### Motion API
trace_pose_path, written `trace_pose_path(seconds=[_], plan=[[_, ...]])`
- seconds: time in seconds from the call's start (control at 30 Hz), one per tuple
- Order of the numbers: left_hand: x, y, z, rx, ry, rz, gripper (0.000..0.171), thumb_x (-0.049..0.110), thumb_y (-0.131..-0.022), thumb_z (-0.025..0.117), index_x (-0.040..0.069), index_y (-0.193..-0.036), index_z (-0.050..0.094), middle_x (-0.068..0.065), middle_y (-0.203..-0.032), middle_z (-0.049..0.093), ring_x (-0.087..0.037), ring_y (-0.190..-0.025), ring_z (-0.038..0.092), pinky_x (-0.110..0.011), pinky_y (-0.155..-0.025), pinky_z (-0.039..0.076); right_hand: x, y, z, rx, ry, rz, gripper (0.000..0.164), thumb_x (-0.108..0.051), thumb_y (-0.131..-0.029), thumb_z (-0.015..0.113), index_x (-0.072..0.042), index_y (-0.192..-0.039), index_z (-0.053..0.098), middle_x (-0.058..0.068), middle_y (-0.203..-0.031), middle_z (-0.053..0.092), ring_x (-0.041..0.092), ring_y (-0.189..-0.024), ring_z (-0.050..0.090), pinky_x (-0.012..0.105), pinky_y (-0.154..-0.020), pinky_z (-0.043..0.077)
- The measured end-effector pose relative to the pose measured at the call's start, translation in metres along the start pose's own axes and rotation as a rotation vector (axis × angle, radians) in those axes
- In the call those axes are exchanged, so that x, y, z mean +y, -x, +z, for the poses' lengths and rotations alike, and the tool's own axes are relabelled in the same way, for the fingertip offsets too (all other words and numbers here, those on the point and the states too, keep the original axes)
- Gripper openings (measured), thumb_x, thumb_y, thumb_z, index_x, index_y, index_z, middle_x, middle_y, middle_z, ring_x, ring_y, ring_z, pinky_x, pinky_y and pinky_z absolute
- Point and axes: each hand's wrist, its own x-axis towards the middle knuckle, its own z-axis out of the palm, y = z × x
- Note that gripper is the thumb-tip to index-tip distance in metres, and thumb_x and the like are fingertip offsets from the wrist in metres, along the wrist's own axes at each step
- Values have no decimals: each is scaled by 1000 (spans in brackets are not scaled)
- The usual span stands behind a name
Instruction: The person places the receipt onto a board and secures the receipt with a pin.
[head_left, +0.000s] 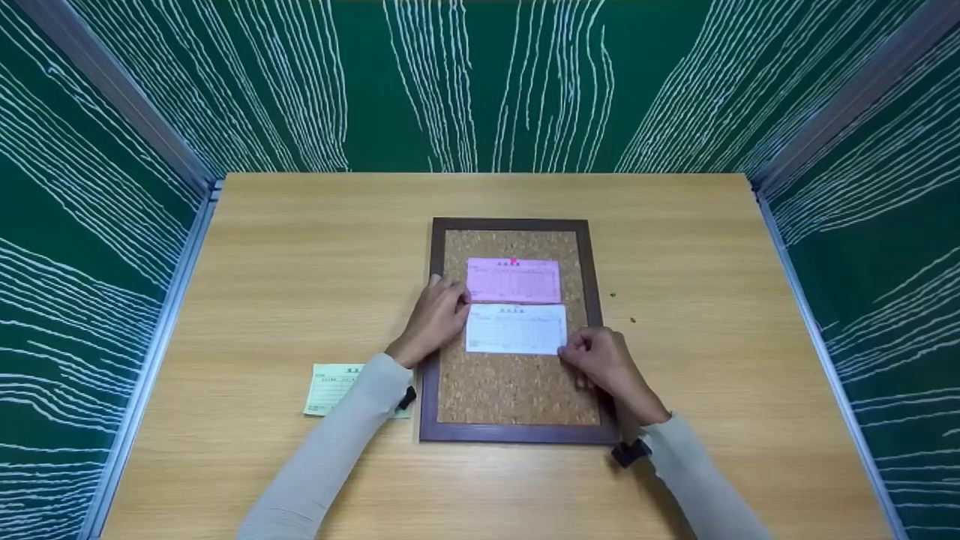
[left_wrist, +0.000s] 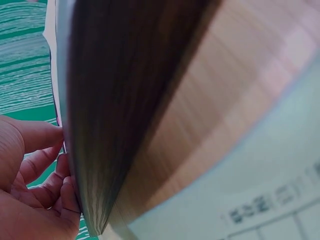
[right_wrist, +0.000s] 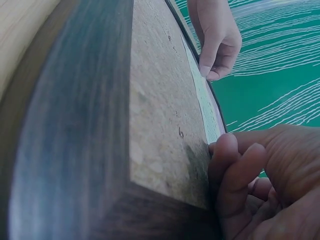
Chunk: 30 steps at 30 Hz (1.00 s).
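A white printed slip point(head_left: 516, 334) lies across the middle of a cork board point(head_left: 517, 394) with a dark brown frame. My left hand point(head_left: 441, 315) pinches the slip near its upper left corner, over the left side of the frame. At the lower right corner, my right hand point(head_left: 604, 361) pinches the slip between thumb and forefinger. Directly above it, a pink slip point(head_left: 513, 282) hangs from a red push pin point(head_left: 513, 261) at its top edge. From the right wrist, my right hand point(right_wrist: 265, 180) shows curled fingers close over the cork point(right_wrist: 165, 115).
A green printed slip point(head_left: 330, 390) lies on the wooden table point(head_left: 337, 240) left of the board, partly under my left forearm. Two tiny objects, one green point(head_left: 613, 295) and one reddish point(head_left: 633, 320), lie right of the frame. Green walls point(head_left: 480, 90) with white lines enclose the table.
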Motion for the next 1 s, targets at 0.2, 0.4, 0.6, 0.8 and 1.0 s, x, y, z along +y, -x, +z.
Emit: trace_pose_path(seconds=[0.2, 0.4, 0.6, 0.8, 1.0], plan=[[-16, -3, 13, 37, 23, 20, 5, 7, -97, 74, 7, -92, 73, -6, -93, 65, -26, -92, 52, -39, -83, 48, -4, 4, 2, 39, 30, 8, 18, -7, -98, 74, -5, -81, 70, 4, -61, 66, 11, -42, 57, 22, -39, 45], [-5, -2, 4, 16, 27, 17, 3, 3, -97, 73, 4, -93, 73, -11, -94, 67, -31, -94, 54, -45, -84, 49, -9, 7, 1, 105, 56, -38, 16, -9, -99, 79, -3, -86, 71, 4, -66, 67, 13, -46, 59, 22, -41, 45], [-18, -2, 13, 42, 6, 48, 4, 9, -100, 73, 7, -96, 72, -7, -94, 69, -26, -92, 52, -41, -82, 47, -9, 8, -7, 218, 0, -103, 13, -1, -99, 76, 0, -87, 71, 8, -69, 68, 16, -47, 63, 24, -41, 50], [-19, -2, 15, 55, 66, 38, 4, 8, -96, 75, 7, -94, 72, -7, -92, 67, -26, -91, 52, -42, -80, 45, -5, 10, -13, 287, -76, -121, 12, 1, -99, 73, 0, -87, 71, 10, -69, 68, 18, -46, 62, 26, -40, 52], [-11, -1, 7, 28, 52, 26, 6, 10, -99, 74, 4, -96, 74, -8, -96, 67, -27, -94, 53, -44, -83, 48, -1, 13, -17, 309, -129, -127, 6, 0, -100, 76, 1, -95, 73, 15, -74, 68, 20, -48, 63, 27, -40, 52]])
